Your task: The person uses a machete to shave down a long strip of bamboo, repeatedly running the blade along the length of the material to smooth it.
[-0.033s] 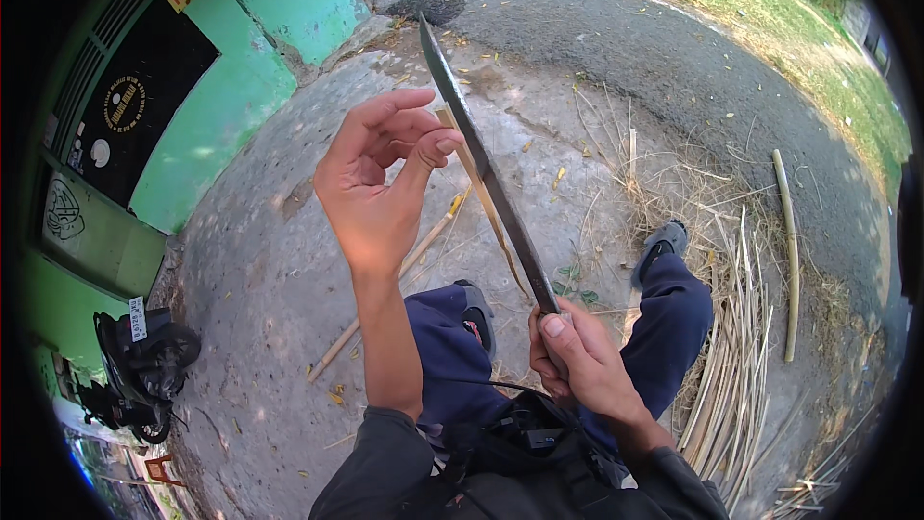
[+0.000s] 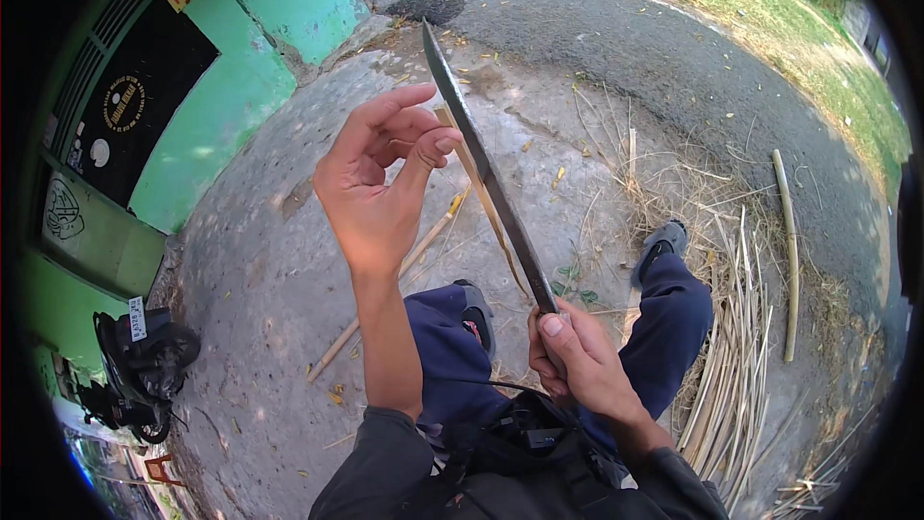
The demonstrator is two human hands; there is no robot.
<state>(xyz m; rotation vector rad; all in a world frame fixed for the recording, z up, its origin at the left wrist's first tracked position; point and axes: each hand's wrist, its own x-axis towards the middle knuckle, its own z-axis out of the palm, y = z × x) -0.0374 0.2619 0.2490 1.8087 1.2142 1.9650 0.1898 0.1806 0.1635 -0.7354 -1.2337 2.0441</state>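
My right hand (image 2: 587, 356) is closed around the handle of a long machete (image 2: 489, 169), in front of my lap. Its dark blade slants up and away to the left, ending in a point. Along the blade's left side runs a thin, pale bamboo strip (image 2: 492, 209), wavy toward its lower end. My left hand (image 2: 375, 164) pinches this strip near its top between thumb and fingers, close beside the blade. Where the strip's lower end stops near my right hand is hard to make out.
A bamboo pole (image 2: 337, 351) lies on the concrete by my left foot. At my right are a heap of split bamboo strips (image 2: 727, 356), dry shavings and another pole (image 2: 786, 250). A motorbike (image 2: 144, 366) stands by the green wall (image 2: 221, 96) at left.
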